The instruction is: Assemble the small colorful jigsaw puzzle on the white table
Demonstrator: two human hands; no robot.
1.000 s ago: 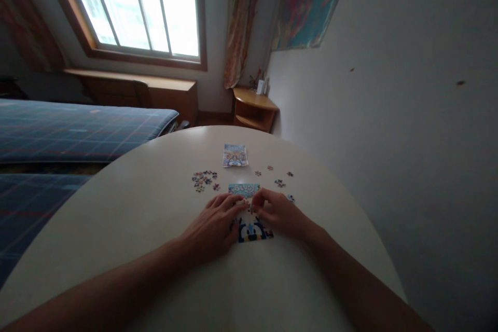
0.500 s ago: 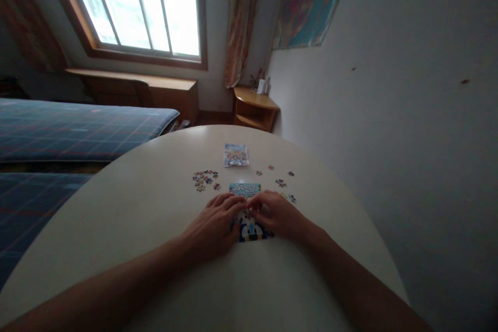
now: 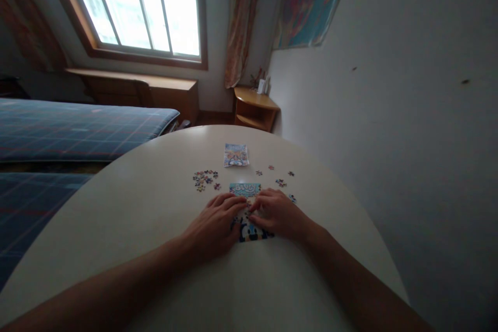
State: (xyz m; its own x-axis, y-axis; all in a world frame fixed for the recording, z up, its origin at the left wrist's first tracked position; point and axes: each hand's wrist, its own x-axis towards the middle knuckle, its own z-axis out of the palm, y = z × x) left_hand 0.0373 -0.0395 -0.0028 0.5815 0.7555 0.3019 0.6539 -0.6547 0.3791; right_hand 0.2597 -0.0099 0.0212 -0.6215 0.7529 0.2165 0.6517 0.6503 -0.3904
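Observation:
A small, partly assembled jigsaw puzzle (image 3: 249, 232) lies on the round white table (image 3: 155, 228). My left hand (image 3: 216, 225) rests flat on the puzzle's left side, fingers stretched toward its middle. My right hand (image 3: 277, 213) lies on its right side with the fingertips pinched down on the puzzle's centre; whether a piece is under them is hidden. The puzzle's blue top strip (image 3: 245, 188) shows just beyond my fingers. A heap of loose pieces (image 3: 204, 179) lies to the far left, and scattered pieces (image 3: 280, 182) to the far right.
A small printed picture card (image 3: 235, 155) lies farther back on the table. Past the table are a bed with a blue plaid cover (image 3: 78, 129), a wooden corner shelf (image 3: 254, 106), a window and a white wall close on the right.
My right hand has slid a little toward me and down onto the puzzle's middle. The left hand has hardly moved.

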